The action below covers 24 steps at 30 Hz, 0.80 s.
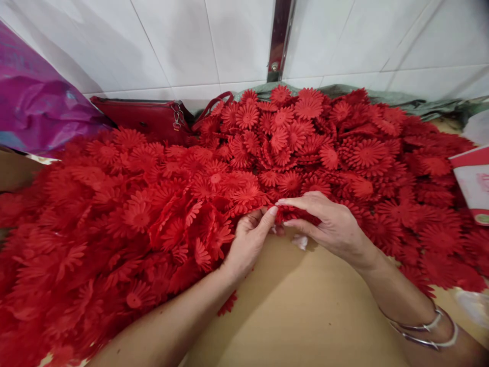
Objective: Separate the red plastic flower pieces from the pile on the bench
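Note:
My left hand [254,232] is closed in a pinch, thumb on top and the other fingers curled underneath, partly hidden. Red material shows at its fingertips and looks like the same cut-out flowers as in the pile. My right hand [332,224] meets it from the right, its index finger and thumb pinched about the red flower piece [296,216]. How many layers are between the fingers I cannot tell. Both hands are just above the near edge of a large heap of red artificial flowers [290,137]. A small white scrap [300,241] lies below the right hand.
A tan tabletop [290,311] extends in front of me. Behind the heap are a red purse [141,117], a purple plastic bag [46,97] and a white tiled wall [244,41]. A red-and-white box [473,178] stands at right. One loose red flower [228,304] lies near my left forearm.

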Available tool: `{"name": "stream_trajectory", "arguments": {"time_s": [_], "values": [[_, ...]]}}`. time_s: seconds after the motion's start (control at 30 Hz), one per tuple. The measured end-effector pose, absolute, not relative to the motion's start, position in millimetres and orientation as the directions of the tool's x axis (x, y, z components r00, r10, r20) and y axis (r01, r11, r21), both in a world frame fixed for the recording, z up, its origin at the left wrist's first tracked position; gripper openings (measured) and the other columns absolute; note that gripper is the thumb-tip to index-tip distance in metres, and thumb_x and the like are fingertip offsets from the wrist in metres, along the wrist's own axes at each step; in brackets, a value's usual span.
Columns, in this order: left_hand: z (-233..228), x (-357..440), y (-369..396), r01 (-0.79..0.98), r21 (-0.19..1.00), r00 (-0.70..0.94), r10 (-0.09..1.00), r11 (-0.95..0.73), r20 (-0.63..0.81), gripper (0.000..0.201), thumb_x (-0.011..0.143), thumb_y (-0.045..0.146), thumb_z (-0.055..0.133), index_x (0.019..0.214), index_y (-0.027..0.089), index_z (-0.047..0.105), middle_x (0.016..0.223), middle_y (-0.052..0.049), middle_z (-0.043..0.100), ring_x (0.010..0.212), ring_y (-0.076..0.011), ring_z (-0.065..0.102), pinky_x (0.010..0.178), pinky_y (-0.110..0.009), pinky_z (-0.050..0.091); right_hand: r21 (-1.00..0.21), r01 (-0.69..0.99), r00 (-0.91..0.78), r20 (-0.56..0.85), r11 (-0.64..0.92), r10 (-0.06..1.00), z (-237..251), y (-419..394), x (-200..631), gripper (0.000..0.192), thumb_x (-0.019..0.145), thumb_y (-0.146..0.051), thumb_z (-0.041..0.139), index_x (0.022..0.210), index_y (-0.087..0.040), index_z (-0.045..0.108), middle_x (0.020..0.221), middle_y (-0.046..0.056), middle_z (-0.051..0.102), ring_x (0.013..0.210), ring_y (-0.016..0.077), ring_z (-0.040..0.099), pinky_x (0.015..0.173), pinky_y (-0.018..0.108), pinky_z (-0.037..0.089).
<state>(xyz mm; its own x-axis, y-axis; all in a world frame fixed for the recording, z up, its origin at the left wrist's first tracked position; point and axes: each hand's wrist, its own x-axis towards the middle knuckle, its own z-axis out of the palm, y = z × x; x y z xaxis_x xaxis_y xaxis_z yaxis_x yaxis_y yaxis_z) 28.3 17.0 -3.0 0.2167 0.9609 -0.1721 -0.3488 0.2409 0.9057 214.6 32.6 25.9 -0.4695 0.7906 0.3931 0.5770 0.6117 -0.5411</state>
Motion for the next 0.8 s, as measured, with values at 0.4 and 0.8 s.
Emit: {"name": "stream_trajectory", "arguments": {"time_s": [0.4,0.8], "values": [[1,31,14,-0.442,0.871,0.248,0.962,0.215,-0.112,0.042,0.074,0.027,0.087,0.113,0.023,0.074,0.082,0.001,0.072,0.076,-0.0124,0.064,0.083,-0.027,0.051,-0.608,0.663,-0.32,0.295,0.436,0.9,25,31,215,0.024,0.102,-0.038,0.049,0.101,-0.024,0.068,0.087,0.002,0.075,0.08,0.0187,0.071,0.072,0.028,0.054],[6,31,15,-0.451,0.876,0.146,0.982,0.17,-0.116,0.028,0.07,0.033,0.09,0.091,0.02,0.076,0.087,0.001,0.076,0.078,-0.0115,0.065,0.083,-0.025,0.052,-0.753,0.583,-0.349,0.109,0.307,0.931,29,30,210,0.041,0.102,-0.055,0.044,0.082,-0.022,0.059,0.067,-0.001,0.066,0.062,0.0148,0.065,0.058,0.025,0.05]]}}
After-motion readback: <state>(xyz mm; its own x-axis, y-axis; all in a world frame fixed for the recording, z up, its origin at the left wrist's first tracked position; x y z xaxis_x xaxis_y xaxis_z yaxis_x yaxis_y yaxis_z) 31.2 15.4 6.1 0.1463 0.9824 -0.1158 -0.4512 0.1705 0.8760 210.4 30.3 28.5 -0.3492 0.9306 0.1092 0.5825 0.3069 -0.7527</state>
